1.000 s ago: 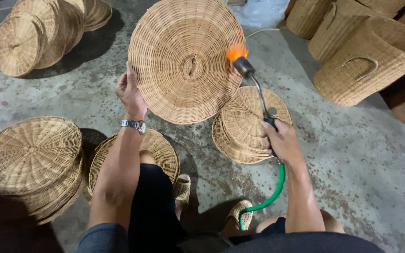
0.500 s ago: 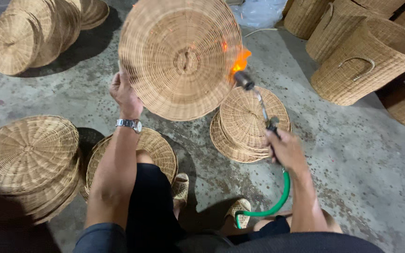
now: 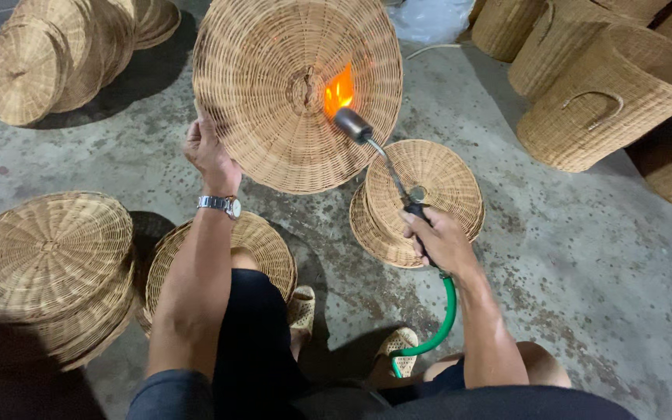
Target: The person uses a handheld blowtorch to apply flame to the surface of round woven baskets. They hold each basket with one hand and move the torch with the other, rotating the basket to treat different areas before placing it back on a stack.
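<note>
My left hand (image 3: 210, 152) grips the lower left rim of a round wicker lid (image 3: 274, 78), held up tilted toward me. My right hand (image 3: 437, 237) holds a gas torch (image 3: 375, 152) by its handle. The torch's metal nozzle points at the lid, and an orange flame (image 3: 339, 92) plays on the weave just right of the lid's centre knob. A green hose (image 3: 435, 330) runs from the torch handle down past my right knee. A watch (image 3: 221, 204) is on my left wrist.
A stack of wicker lids (image 3: 429, 194) lies under the torch, another (image 3: 250, 245) by my left knee, a taller stack (image 3: 44, 264) at left, more leaning at top left (image 3: 48, 54). Tall wicker baskets (image 3: 608, 93) stand at top right. Concrete floor (image 3: 600, 264), sandalled feet below.
The torch has swung left, so the flame moved from the lid's right rim to near its centre. The lid has come closer and tilted more toward me.
</note>
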